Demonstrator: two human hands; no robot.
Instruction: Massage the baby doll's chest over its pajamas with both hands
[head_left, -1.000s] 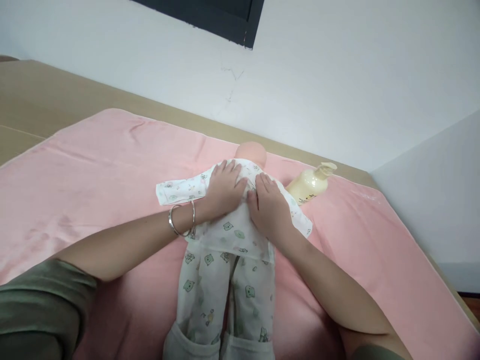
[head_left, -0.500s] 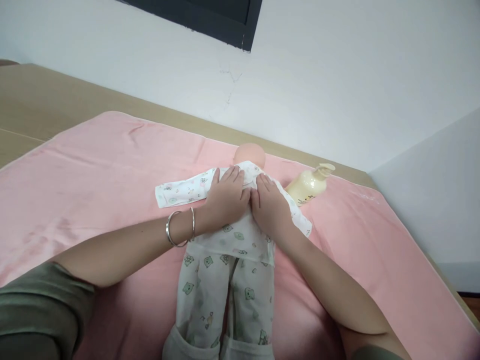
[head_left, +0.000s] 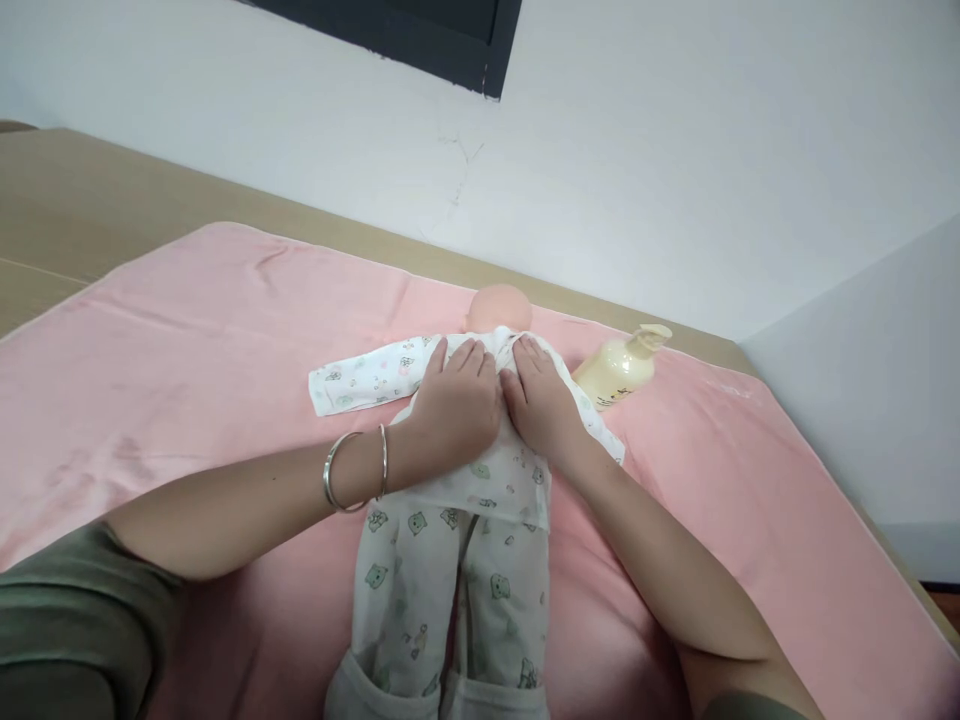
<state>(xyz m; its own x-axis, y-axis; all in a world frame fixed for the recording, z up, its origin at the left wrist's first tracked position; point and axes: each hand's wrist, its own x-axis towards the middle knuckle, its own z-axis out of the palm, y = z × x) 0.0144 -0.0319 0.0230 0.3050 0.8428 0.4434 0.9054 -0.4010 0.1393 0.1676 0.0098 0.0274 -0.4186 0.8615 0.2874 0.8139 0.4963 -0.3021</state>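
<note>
A baby doll (head_left: 499,308) lies on the pink blanket, its bald head at the far end with the face not showing. It wears a white printed top (head_left: 517,490) and matching trousers (head_left: 412,570) with green bear figures. My left hand (head_left: 459,400) rests flat on the upper part of the top, fingers stretched toward the head. Beside it, my right hand (head_left: 544,405) also lies flat on the top, its fingers extended. The thumb sides of both hands are close together. One sleeve spreads out to the left; the other is partly hidden beneath my right forearm.
A pale yellow pump bottle (head_left: 616,372) lies tilted on the blanket right of the doll. The pink blanket (head_left: 187,380) covers most of the wooden table (head_left: 150,190). A white wall (head_left: 637,150) stands behind, with a dark frame (head_left: 450,45) above.
My left hand has shifted slightly toward me and down along the top. My right hand has moved slightly away from the left one, and the cloth near the collar has changed its folds.
</note>
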